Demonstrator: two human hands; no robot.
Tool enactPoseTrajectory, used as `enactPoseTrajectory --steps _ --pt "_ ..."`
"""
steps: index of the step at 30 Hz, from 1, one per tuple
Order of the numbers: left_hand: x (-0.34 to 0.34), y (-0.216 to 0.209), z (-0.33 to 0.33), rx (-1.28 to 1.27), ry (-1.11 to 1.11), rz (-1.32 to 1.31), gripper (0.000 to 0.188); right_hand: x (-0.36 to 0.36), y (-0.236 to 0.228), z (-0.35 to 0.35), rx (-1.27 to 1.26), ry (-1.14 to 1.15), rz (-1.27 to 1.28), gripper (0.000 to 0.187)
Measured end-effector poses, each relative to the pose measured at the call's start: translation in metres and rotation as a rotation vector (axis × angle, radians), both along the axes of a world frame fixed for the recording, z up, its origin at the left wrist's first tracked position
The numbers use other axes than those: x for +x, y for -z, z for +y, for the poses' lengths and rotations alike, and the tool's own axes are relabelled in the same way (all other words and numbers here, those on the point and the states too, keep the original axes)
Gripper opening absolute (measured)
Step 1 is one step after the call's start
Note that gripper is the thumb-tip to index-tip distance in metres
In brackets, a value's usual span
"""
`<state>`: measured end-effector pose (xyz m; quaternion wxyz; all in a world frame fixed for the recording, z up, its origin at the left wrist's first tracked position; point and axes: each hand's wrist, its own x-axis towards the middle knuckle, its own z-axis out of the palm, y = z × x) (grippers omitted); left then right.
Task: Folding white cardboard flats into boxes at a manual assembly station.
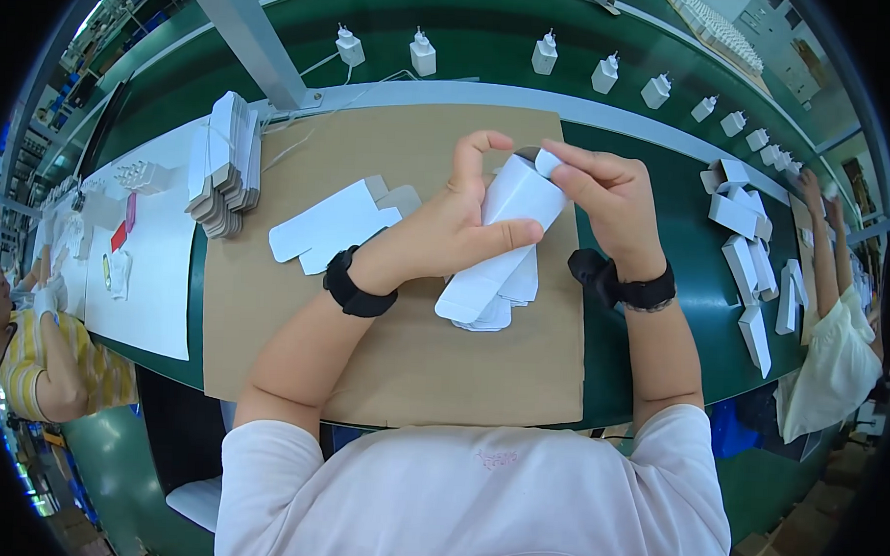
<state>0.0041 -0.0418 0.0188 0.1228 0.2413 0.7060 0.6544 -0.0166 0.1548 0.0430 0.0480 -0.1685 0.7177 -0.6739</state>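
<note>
My left hand (467, 215) is wrapped round a white cardboard box (519, 204), its thumb lying across the near face. The box is opened out and tilted, with a dark opening at its far end. At that end my right hand (613, 191) pinches a small white end flap (547, 162) between thumb and fingers. Beneath the box lies a small pile of flat white cartons (481, 321) on a brown cardboard sheet (402, 375). More flat cartons (334, 220) rest left of my left hand.
A tied stack of flat cartons (226, 163) stands at the sheet's left edge. Several formed white boxes (745, 249) lie at right on the green table. White plug adapters (544, 54) stand in a row beyond the grey rail (451, 94). Other people (60, 363) work at both sides.
</note>
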Motion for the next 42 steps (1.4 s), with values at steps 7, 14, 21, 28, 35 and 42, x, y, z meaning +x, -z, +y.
enactPoseTrajectory --steps 7,14,21,28,35,42 --pt "-0.003 -0.003 0.0 0.006 -0.011 -0.086 0.075 -0.001 -0.003 0.001 -0.018 -0.026 -0.013 0.024" --pt "-0.004 -0.004 -0.003 -0.004 -0.016 -0.058 0.076 0.001 -0.002 -0.003 0.009 0.059 0.048 0.021" --pt "-0.004 -0.003 -0.003 0.031 -0.01 -0.05 0.075 -0.001 0.002 0.004 0.127 -0.025 0.085 0.025" --pt "-0.002 -0.011 -0.005 -0.192 -0.056 -0.018 0.083 0.001 0.0 0.01 -0.004 -0.122 -0.015 0.029" --pt "-0.012 0.015 -0.003 -0.831 -0.216 0.168 0.076 -0.031 -0.037 0.161 1.073 1.025 0.958 0.026" --pt "-0.003 -0.002 -0.003 -0.706 -0.314 0.096 0.061 -0.016 -0.006 0.049 0.763 0.316 0.273 0.032"
